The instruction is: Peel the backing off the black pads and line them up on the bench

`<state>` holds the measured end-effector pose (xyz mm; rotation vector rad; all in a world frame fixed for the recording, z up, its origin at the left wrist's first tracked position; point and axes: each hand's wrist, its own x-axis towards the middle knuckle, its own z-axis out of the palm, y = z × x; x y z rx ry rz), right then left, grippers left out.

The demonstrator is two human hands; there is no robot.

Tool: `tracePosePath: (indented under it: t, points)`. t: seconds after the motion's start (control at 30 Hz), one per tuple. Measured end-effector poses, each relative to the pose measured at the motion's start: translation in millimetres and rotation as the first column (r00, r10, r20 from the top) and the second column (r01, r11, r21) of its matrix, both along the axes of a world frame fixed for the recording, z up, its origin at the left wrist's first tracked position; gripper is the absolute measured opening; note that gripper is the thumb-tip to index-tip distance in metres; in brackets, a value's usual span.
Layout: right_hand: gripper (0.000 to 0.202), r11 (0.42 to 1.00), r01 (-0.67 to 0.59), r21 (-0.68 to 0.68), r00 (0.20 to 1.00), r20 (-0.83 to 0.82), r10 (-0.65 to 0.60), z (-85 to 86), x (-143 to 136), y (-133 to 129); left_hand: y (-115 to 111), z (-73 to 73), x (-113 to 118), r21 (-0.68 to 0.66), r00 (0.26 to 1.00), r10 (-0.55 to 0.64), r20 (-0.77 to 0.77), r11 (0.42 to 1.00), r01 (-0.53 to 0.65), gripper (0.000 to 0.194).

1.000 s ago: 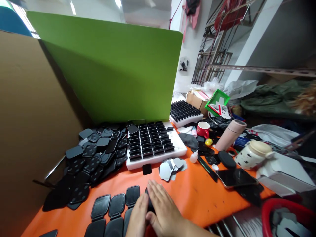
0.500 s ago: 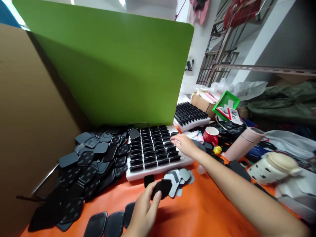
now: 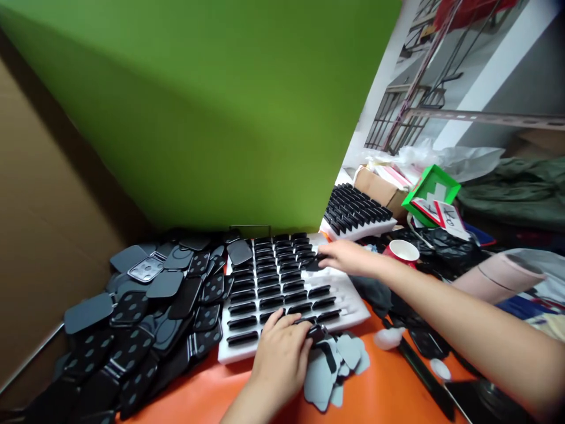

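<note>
A white foam tray (image 3: 353,294) holds rows of black flat pieces standing on edge. My right hand (image 3: 342,258) is over its back right part, fingers closed on a black piece (image 3: 311,263). My left hand (image 3: 285,347) lies at the tray's front edge, its fingers curled over the front row; what its fingertips hold, if anything, is hidden. Beside it on the orange surface (image 3: 198,394) is a pile of grey rounded sheets (image 3: 320,377). Left of the tray lies a heap of black pieces (image 3: 132,353), some dotted.
A green panel (image 3: 198,118) stands behind the tray, with a cardboard wall (image 3: 44,206) at left. A second filled tray (image 3: 359,231) is at the back right. Further right are a red cup (image 3: 404,252), a pink bottle (image 3: 498,277) and a green box (image 3: 430,191).
The view has moved closer to the tray. My left hand has moved from the front surface up to the tray's front edge. A black piece now shows at my right fingertips.
</note>
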<state>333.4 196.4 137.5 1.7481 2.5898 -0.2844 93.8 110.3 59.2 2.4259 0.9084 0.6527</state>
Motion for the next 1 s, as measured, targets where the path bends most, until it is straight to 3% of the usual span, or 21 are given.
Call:
tracePosePath:
  t: [0.13, 0.47, 0.67, 0.8, 0.9, 0.93, 1.0]
  points:
    - [0.015, 0.998, 0.03, 0.057, 0.999, 0.018, -0.031, 5.4, 2.8, -1.4, 2.1, -1.4, 0.9, 0.006, 1.0, 0.013, -0.012, 1.0, -0.013, 0.028]
    - [0.011, 1.0, -0.029, -0.002, 0.997, 0.078, 0.029, -23.2, -10.3, 12.8, 2.2, 1.1, -0.8, -0.018, 0.999, -0.014, -0.044, 1.0, 0.013, 0.027]
    - [0.011, 0.999, 0.015, -0.042, 0.998, 0.068, -0.012, -52.5, -20.0, 16.9, 3.0, 1.3, 0.5, -0.03, 1.0, -0.007, 0.0, 1.0, 0.007, 0.028]
    - [0.008, 0.996, 0.076, -0.055, 0.997, -0.007, -0.076, -51.1, -24.6, 17.2, -2.3, 2.4, -1.4, -0.066, 0.997, 0.02, 0.075, 0.998, -0.015, 0.026]
    - [0.009, 0.99, 0.14, -0.011, 0.983, -0.118, -0.14, -30.9, -24.1, 2.3, -12.6, 4.5, -4.5, -0.208, 0.953, 0.171, 0.251, 0.971, -0.119, 0.021]
    - [0.012, 0.985, 0.169, 0.016, 0.972, -0.168, -0.164, -24.1, -24.8, -8.8, -16.9, 6.0, -4.8, -0.317, 0.903, 0.272, 0.332, 0.934, -0.165, 0.021]
    - [0.022, 0.969, 0.236, 0.068, 0.94, -0.27, -0.21, -16.8, -30.9, -40.9, -25.9, 10.5, -2.6, -0.592, 0.744, 0.486, 0.458, 0.791, -0.153, 0.025]
